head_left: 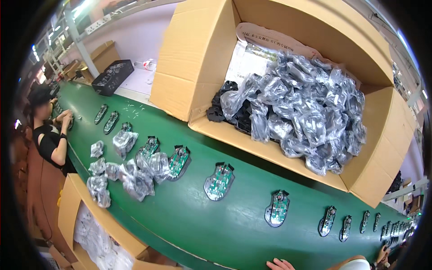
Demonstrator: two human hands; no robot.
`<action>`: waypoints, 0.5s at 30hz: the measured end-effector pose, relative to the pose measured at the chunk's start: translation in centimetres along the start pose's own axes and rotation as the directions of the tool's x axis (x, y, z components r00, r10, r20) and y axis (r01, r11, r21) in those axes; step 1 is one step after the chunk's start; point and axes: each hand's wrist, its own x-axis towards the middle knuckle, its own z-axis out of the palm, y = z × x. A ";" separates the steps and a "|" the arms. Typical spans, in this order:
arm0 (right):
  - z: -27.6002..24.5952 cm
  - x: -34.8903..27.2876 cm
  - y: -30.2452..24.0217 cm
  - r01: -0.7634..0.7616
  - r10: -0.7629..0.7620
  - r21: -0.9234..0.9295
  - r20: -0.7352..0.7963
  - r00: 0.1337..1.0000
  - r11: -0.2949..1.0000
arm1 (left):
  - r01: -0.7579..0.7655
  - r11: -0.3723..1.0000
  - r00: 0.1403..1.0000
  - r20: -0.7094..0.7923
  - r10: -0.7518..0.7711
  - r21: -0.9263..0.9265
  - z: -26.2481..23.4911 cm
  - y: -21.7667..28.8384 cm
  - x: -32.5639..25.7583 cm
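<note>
Only one of the wearer's hands (280, 264) shows, fingertips poking in at the bottom edge, resting on the near rim of the green conveyor belt (216, 225); can't tell which hand it is, how far open it is, or whether it holds anything. The other hand isn't in frame. Nearest item to it is a mouse base with a green circuit board (276, 208), lying flat on the belt just up from the fingertips, not touching them. Next one up the line, another board base (219, 181), sits further left, well apart from the hand. More of the same run in a row both ways along the belt, shrinking to the right toward the far end. Left of centre, a heap of crumpled clear plastic bags (130, 173) lies on the belt, partly over two bases. Big open cardboard box (198, 67) stands behind the belt, full of bagged black parts (310, 112), with a few loose unbagged black ones at its left side. A smaller cardboard box (74, 198) at the near left edge holds white bagged stuff. Black tray (112, 77) sits far left at the back. A co-worker in black (49, 130) works at the belt's left end, hands raised together.
</note>
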 end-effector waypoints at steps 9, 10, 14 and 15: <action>-2.8 6.7 -1.5 0.095 0.008 0.248 -0.384 0.923 0.964 | 0.372 0.859 0.894 0.386 -0.229 -0.352 -4.5 1.0 4.1; -2.6 7.6 -1.0 0.148 -0.062 0.292 -0.284 0.957 0.945 | 0.227 0.955 0.871 0.479 -0.113 -0.189 -3.8 1.2 5.6; -0.2 9.6 -0.8 0.312 -0.260 0.438 -0.175 0.949 0.843 | -0.264 0.912 0.741 0.671 -0.016 0.313 0.3 4.4 3.0; 0.0 9.4 -1.1 0.321 -0.292 0.362 -0.136 0.947 0.875 | -0.308 0.832 0.751 0.655 -0.086 0.462 0.6 5.4 1.5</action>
